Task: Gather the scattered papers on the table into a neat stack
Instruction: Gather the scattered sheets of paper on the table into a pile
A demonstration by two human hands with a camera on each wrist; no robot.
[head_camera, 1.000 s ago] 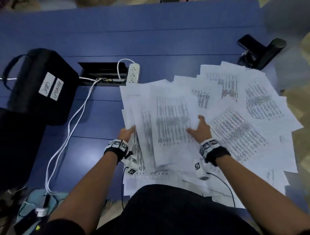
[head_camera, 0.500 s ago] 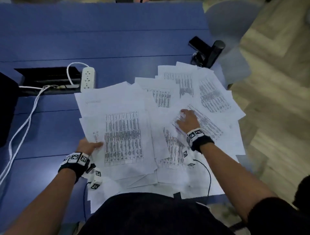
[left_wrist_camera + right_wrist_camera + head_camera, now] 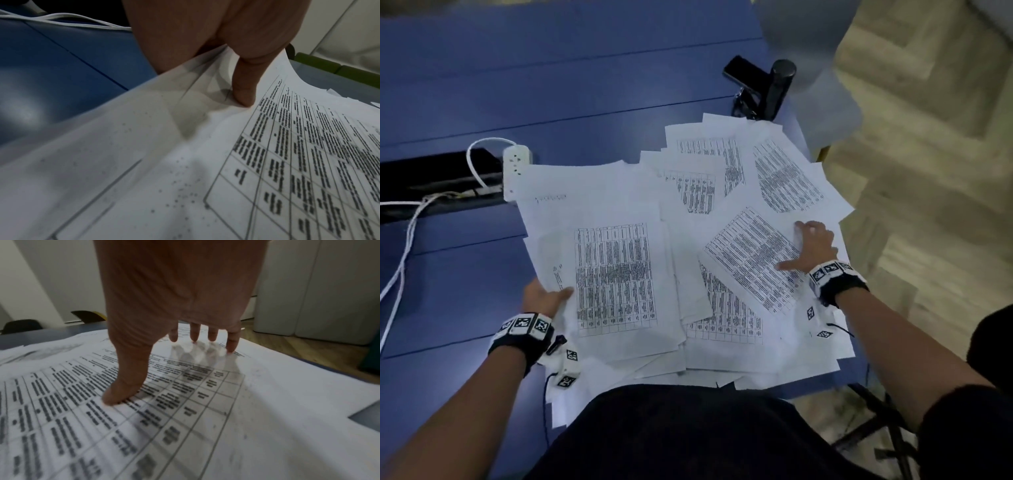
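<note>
Several white printed sheets lie overlapping across the right half of the blue table (image 3: 585,85). A gathered bundle of papers (image 3: 616,274) sits at the left of the spread. My left hand (image 3: 544,296) pinches that bundle's left edge, thumb on top and fingers beneath; the left wrist view shows the thumb (image 3: 244,91) pressing on the top sheet (image 3: 226,162). My right hand (image 3: 810,246) lies flat with spread fingers on a tilted table-printed sheet (image 3: 753,260) at the right. In the right wrist view my fingertips (image 3: 231,344) and thumb press on this sheet (image 3: 185,402).
A white power strip (image 3: 515,171) with white cables (image 3: 400,260) lies by a black cable slot (image 3: 431,178) at the left. A black phone (image 3: 746,73) and a black clamp post (image 3: 779,89) stand at the far right edge. Some sheets overhang the table's right edge, above wood floor (image 3: 928,171).
My right hand has slid further right, onto the tilted sheet near the table edge. The left hand keeps its pinch on the bundle's left edge. My head view has turned right.
</note>
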